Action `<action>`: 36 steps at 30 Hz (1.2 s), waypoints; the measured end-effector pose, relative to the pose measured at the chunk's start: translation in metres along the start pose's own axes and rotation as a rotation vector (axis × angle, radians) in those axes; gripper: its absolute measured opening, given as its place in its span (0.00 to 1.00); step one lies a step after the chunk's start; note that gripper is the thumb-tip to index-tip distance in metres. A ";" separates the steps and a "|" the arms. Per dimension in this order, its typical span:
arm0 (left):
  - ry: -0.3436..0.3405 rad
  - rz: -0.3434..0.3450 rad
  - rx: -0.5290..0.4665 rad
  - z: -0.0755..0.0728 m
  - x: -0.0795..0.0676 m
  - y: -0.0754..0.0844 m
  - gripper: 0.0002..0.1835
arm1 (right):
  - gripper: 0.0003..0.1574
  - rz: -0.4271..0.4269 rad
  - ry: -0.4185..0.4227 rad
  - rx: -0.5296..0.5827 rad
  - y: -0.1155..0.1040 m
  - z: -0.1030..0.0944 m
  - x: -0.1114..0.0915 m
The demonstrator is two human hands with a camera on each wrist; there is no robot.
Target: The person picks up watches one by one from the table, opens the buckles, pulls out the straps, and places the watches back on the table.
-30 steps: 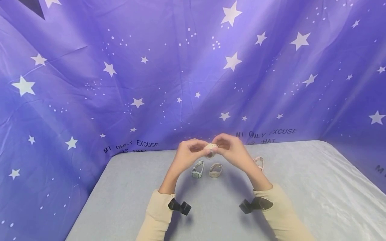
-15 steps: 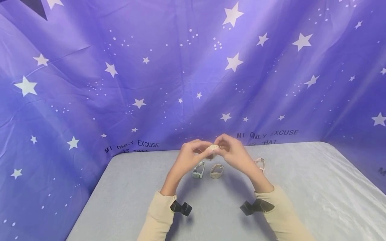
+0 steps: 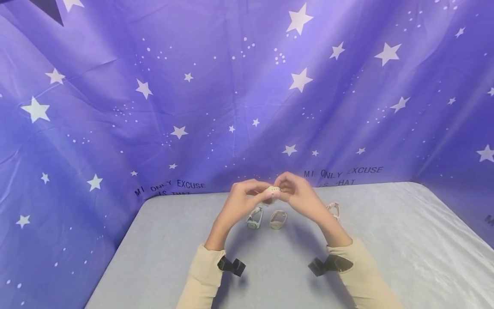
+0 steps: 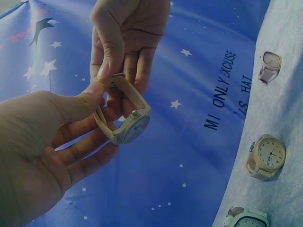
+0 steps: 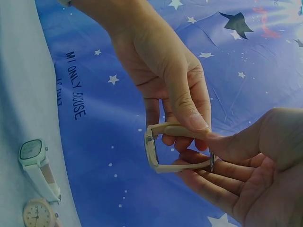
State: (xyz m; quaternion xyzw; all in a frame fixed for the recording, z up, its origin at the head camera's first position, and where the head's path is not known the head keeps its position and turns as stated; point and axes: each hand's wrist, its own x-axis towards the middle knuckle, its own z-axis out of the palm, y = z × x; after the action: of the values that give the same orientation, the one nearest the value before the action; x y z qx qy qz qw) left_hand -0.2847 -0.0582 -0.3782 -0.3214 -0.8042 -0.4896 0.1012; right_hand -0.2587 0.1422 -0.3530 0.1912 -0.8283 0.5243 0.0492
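A beige wristwatch (image 4: 132,127) is held up above the table between both hands. Its strap forms a loop, and a metal buckle (image 5: 212,161) shows at the strap end. My left hand (image 3: 244,201) pinches the strap between thumb and fingers, some of its fingers lying along the watch case. With thumb and fingers, my right hand (image 3: 302,196) pinches the strap near the buckle, and the two thumb tips meet there. The dial faces away from the hands and is seen only at a slant in the left wrist view.
On the grey cloth-covered table (image 3: 270,274) stand a mint green watch (image 3: 253,219) and another beige watch (image 3: 278,219), side by side below the hands. A pink watch (image 4: 271,66) is farther right, partly behind the right forearm. A purple star-printed curtain (image 3: 216,94) hangs behind the table.
The held watch has tilted slightly, so more of its strap shows between the thumbs. Both hands keep their hold with little movement; the head view has shifted a little.
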 end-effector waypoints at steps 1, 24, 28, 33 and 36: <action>-0.001 0.001 0.000 -0.001 0.001 0.001 0.13 | 0.12 0.000 -0.003 0.007 0.000 -0.001 0.000; 0.014 0.028 -0.007 -0.003 0.001 0.002 0.10 | 0.15 -0.033 -0.060 0.002 0.001 -0.009 -0.001; 0.027 0.041 0.010 -0.002 0.002 0.002 0.10 | 0.17 -0.071 -0.054 -0.023 0.001 -0.010 -0.001; 0.028 0.026 0.040 0.000 0.000 0.003 0.10 | 0.14 -0.087 -0.017 -0.084 -0.001 -0.008 -0.003; 0.016 0.023 0.028 0.001 -0.002 0.004 0.10 | 0.13 -0.088 0.010 -0.100 -0.001 -0.006 -0.005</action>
State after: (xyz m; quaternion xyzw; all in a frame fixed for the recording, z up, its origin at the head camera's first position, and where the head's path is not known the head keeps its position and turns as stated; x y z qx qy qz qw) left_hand -0.2803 -0.0571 -0.3765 -0.3253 -0.8064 -0.4796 0.1178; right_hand -0.2541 0.1488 -0.3511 0.2222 -0.8439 0.4807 0.0860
